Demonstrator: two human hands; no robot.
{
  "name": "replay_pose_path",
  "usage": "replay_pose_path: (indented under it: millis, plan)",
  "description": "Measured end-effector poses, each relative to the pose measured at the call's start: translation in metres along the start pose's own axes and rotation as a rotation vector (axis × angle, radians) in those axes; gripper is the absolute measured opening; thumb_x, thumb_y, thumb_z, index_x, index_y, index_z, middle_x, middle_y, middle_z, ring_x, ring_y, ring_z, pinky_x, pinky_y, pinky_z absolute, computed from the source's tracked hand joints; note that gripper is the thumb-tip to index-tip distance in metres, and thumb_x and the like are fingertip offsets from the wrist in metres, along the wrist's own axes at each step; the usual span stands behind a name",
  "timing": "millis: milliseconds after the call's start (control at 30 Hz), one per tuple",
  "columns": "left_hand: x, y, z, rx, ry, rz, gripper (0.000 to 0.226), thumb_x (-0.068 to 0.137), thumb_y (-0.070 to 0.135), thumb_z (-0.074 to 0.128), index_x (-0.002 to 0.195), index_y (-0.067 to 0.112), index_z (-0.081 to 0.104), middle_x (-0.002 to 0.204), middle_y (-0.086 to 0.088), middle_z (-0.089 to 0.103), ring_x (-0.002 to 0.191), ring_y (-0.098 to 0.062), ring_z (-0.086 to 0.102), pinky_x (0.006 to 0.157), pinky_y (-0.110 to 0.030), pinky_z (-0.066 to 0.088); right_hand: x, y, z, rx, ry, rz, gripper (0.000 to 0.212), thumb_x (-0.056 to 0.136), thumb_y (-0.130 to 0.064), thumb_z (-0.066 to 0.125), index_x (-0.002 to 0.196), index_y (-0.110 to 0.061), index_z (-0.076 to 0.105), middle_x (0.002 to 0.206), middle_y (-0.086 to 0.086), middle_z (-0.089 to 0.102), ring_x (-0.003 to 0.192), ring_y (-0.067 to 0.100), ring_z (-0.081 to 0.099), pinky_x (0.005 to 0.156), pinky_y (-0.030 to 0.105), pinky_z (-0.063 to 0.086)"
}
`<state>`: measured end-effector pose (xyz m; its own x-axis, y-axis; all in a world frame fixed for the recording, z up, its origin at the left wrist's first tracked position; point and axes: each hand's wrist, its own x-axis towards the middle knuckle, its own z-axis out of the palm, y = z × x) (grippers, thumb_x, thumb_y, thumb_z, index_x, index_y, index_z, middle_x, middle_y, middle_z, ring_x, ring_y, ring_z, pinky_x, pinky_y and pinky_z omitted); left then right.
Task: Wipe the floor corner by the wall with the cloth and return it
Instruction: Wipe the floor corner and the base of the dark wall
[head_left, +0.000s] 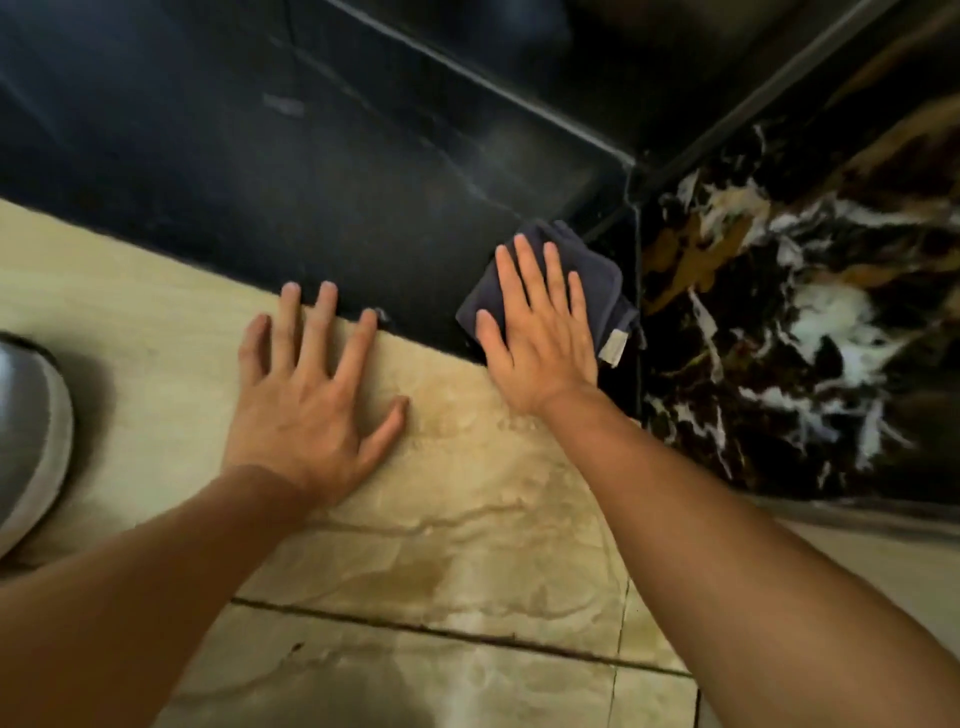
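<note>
Cloth (587, 280), dark and folded, lies on the black floor strip (322, 208) in the corner, beside the marbled wall (789, 312). Right hand (540, 332) presses it flat, fingers extended, not gripping. Left hand (311, 395) rests spread, empty, on the beige tile (467, 493). A blurred grey object (26, 431), possibly a bowl, sits left.

No legible text; cloth (587, 280) tag (614, 347) blank

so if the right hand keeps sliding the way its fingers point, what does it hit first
Probably the black skirting at the corner. The right hand lies flat on the folded dark grey cloth, fingers aimed up there; the cloth's edge would likely touch first.
</note>
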<state>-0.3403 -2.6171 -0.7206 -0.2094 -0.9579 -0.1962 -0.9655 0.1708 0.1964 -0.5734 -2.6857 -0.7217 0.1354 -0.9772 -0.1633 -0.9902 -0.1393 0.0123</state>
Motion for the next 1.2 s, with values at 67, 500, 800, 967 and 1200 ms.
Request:
replay_pose_path:
  millis: [67, 500, 800, 967, 1200]
  plan:
    - [0.004, -0.001, -0.004, -0.011, -0.026, 0.009, 0.086, 0.088, 0.074, 0.020, 0.157, 0.023, 0.018, 0.166, -0.020, 0.013, 0.154, -0.042, 0.002, 0.122, -0.059, 0.012, 0.047, 0.009, -0.010, -0.020, -0.019, -0.025, 0.072, 0.094, -0.051, 0.018, 0.158, -0.020, 0.010, 0.168, 0.003, 0.007, 0.153, 0.027, 0.001, 0.123, 0.050, 0.006]
    - [0.006, -0.009, -0.003, -0.026, -0.042, 0.009, 0.086, 0.086, 0.073, 0.027, 0.156, 0.023, 0.024, 0.165, -0.020, 0.018, 0.154, -0.041, 0.006, 0.121, -0.056, 0.013, -0.054, -0.013, 0.001, 0.103, -0.049, 0.044, 0.071, 0.099, -0.051, 0.028, 0.159, -0.018, 0.009, 0.168, 0.005, 0.008, 0.154, 0.027, 0.001, 0.122, 0.050, 0.010]
    - [0.006, -0.003, -0.011, -0.053, -0.052, 0.001, 0.086, 0.086, 0.071, 0.029, 0.155, 0.020, 0.028, 0.164, -0.022, 0.021, 0.153, -0.043, 0.008, 0.120, -0.058, 0.015, -0.183, 0.005, 0.014, 0.104, -0.156, 0.001, 0.078, 0.091, -0.060, 0.041, 0.158, -0.029, 0.015, 0.168, -0.006, 0.005, 0.153, 0.024, 0.007, 0.119, 0.045, 0.011]
    - [0.005, -0.001, -0.011, -0.044, -0.063, -0.008, 0.086, 0.085, 0.069, 0.032, 0.155, 0.019, 0.029, 0.164, -0.022, 0.020, 0.153, -0.043, 0.008, 0.120, -0.059, 0.016, -0.014, 0.018, -0.012, 0.112, -0.057, 0.124, 0.073, 0.096, -0.054, 0.024, 0.159, -0.022, 0.005, 0.168, 0.001, 0.001, 0.153, 0.024, -0.007, 0.123, 0.048, 0.002]
    - [0.006, -0.005, -0.008, -0.050, -0.053, -0.003, 0.085, 0.084, 0.069, 0.036, 0.153, 0.019, 0.033, 0.162, -0.023, 0.026, 0.152, -0.045, 0.014, 0.120, -0.060, 0.017, 0.148, 0.003, -0.026, 0.195, -0.168, 0.179, 0.073, 0.095, -0.055, 0.025, 0.158, -0.029, -0.002, 0.167, -0.005, -0.013, 0.151, 0.024, -0.018, 0.119, 0.046, -0.012]
